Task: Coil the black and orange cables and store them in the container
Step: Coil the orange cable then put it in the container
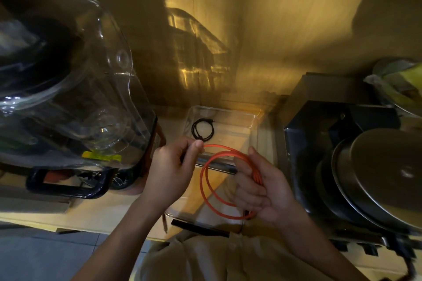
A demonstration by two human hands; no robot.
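Observation:
A clear rectangular container (253, 118) sits on the counter in front of me. The black cable (198, 130) lies coiled in its far left corner. The orange cable (206, 189) hangs in two or three loops above the container's near half. My right hand (262, 189) grips the right side of those loops. My left hand (173, 166) pinches the cable's upper end between thumb and forefinger, just in front of the black coil.
A large clear plastic vessel (75, 89) on a dark-handled base (68, 185) crowds the left. Stacked metal pans and lids (376, 180) sit on a dark appliance at the right. A wooden wall rises right behind the container.

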